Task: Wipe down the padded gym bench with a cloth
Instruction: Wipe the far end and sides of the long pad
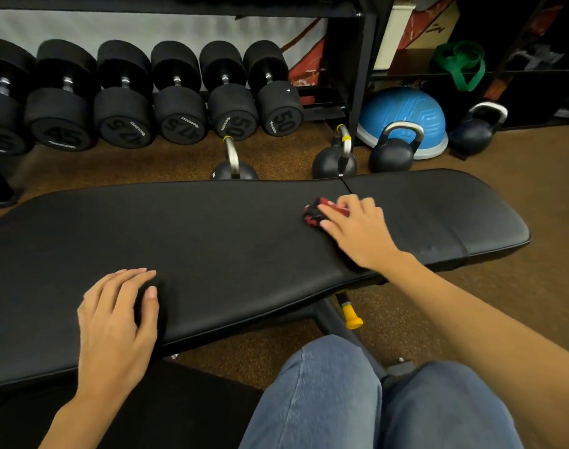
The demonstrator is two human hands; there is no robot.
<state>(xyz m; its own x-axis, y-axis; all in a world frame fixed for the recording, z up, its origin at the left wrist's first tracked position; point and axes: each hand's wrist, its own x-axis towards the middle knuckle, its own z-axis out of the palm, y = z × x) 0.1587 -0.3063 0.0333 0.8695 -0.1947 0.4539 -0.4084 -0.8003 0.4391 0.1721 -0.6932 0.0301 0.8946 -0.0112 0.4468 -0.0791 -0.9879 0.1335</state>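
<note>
A long black padded bench (231, 231) lies across the view from left to right, with a seam between its two pads right of centre. A small red and black cloth (316, 212) sits bunched on the pad just left of that seam. My right hand (357, 230) lies over the cloth's right side with its fingers on it, pressing it to the pad; much of the cloth is hidden under the hand. My left hand (118, 322) rests flat on the bench's near left part, fingers relaxed, holding nothing.
A rack of black dumbbells (179, 102) lines the back. Several kettlebells (394, 150) and a blue balance dome (406, 108) stand on the brown floor behind the bench. A yellow-tipped adjustment pin (351, 314) pokes out below the pad. My jeans-clad knees (335, 393) are in front.
</note>
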